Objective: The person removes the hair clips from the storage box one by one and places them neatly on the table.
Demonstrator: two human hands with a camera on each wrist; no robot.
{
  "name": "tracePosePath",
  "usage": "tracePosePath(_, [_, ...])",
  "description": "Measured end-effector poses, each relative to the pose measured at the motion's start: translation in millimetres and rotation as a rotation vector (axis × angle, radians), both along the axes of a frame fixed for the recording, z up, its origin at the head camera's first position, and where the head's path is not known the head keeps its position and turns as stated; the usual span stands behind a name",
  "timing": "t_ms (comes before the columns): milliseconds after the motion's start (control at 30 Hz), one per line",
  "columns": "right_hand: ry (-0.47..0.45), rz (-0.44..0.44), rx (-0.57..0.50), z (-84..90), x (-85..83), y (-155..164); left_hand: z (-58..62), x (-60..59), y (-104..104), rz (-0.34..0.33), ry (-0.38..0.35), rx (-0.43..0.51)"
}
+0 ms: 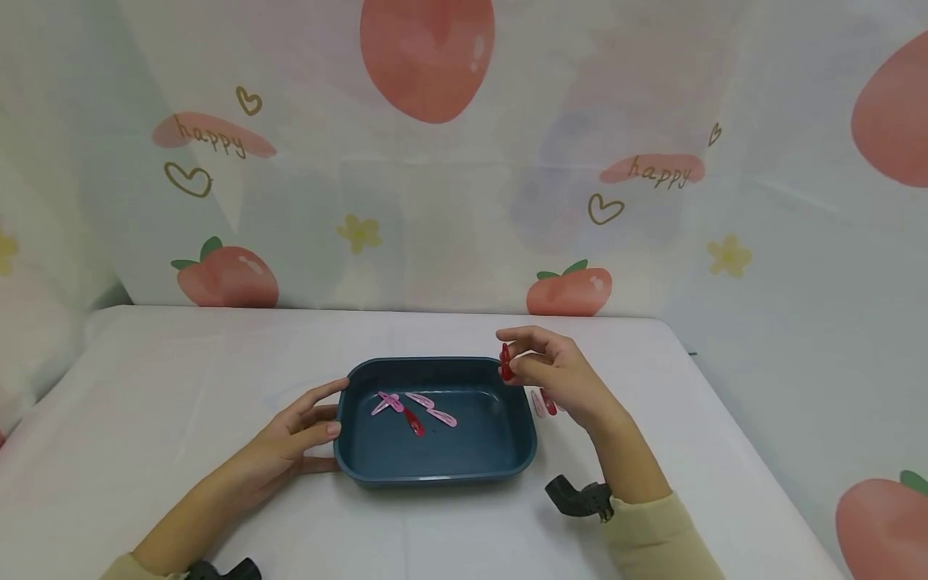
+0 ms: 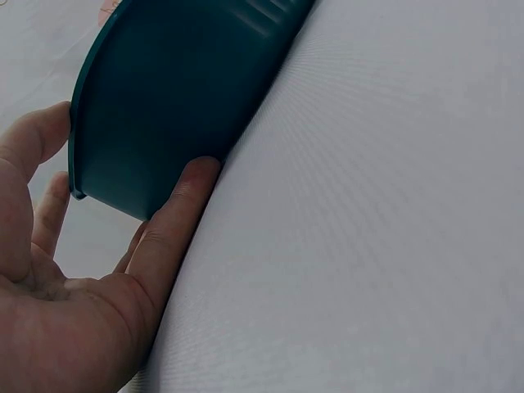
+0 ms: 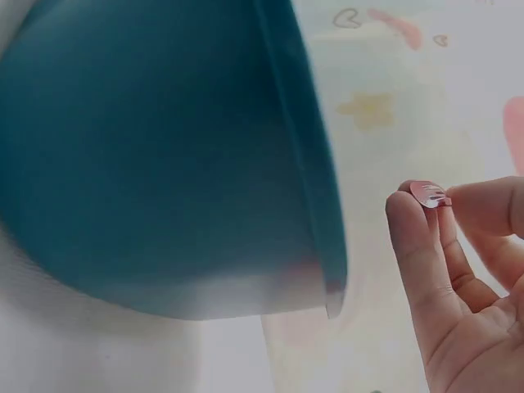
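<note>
A red hair clip (image 1: 505, 362) is pinched in the right hand (image 1: 561, 379) above the right rim of the blue tray (image 1: 377, 467), steadied by the relaxed left hand (image 1: 290, 443). Four clips (image 1: 415, 409) are already inside; two (image 1: 544, 403) are left beside the tray.

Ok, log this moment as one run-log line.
left hand: steadies blue tray at its left wall | right hand: pinches red hair clip above tray's right rim | in tray: pink and red clips | beside tray: more clips
</note>
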State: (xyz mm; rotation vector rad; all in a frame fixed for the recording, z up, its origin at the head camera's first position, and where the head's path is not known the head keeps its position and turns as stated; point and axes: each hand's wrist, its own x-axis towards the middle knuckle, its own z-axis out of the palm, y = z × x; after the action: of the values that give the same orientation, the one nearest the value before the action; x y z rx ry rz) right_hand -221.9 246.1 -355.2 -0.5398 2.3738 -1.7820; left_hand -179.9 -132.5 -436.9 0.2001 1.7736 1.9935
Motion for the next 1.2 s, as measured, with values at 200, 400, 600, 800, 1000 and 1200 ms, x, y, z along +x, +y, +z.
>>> tracePosePath(200, [0.02,-0.027,0.015,3.9,0.3,6,0.3,0.5,0,-0.003,-0.002,-0.002])
tracePosePath(400, [0.036,-0.066,0.022,5.4,-1.4,14,0.8,0.8,0,0.001,-0.005,-0.008])
tracePosePath(600, [0.05,-0.109,0.043,5.1,-3.3,24,0.9,0.7,-1,-0.008,0.0,-0.007])
tracePosePath(800, [0.058,-0.133,0.036,2.0,-6.1,35,0.9,0.3,0,-0.004,-0.005,-0.009])
tracePosePath(1000, [0.054,-0.158,0.052,-1.5,-9.9,43,0.5,-0.1,-1,-0.013,-0.003,-0.003])
tracePosePath(1200, [0.047,-0.175,0.064,-5.2,-12.1,49,0.5,0.3,0,-0.006,-0.006,-0.007])
